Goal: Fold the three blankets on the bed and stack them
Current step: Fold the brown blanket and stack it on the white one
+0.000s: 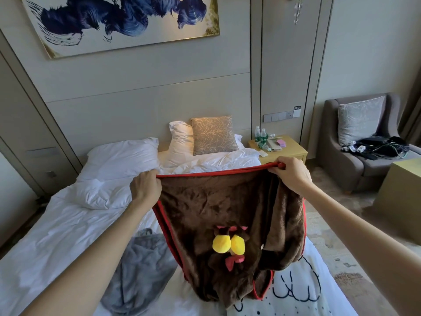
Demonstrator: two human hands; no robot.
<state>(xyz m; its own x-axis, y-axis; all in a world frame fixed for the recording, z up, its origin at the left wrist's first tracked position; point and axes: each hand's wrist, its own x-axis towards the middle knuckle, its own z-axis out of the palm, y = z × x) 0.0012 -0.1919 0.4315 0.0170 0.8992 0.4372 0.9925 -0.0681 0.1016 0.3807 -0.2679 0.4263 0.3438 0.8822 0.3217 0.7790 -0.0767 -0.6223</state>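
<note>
We hold the brown blanket (218, 215) up over the near end of the bed (57, 236), its red-trimmed top edge stretched between both hands. The left hand (145, 187) is clenched on the left end of that edge; the right hand (291, 173) is clenched on the right end, where the trim bunches into a knot of cloth.

Handling, as we judge it: plush fleece, soft and limp, light enough to hang from two pinches. It sags in the middle and drapes in loose folds, so it will not keep a crease unless laid flat and smoothed. The red trim is the firmest line to take hold of; corners are the best points. A stuffed decoration (229, 244) with yellow balls and a red bow is sewn on the front and will make a lump inside any fold.

The grey blanket (141, 270) lies crumpled on the bed, near left. A white blanket with black line drawing (303, 290) lies under the brown one, near right.

Hard to make out: the brown blanket's lower corners are lost in the bunched cloth touching the bed, the right side doubles over itself, and the white blanket runs off the picture's bottom edge.
</note>
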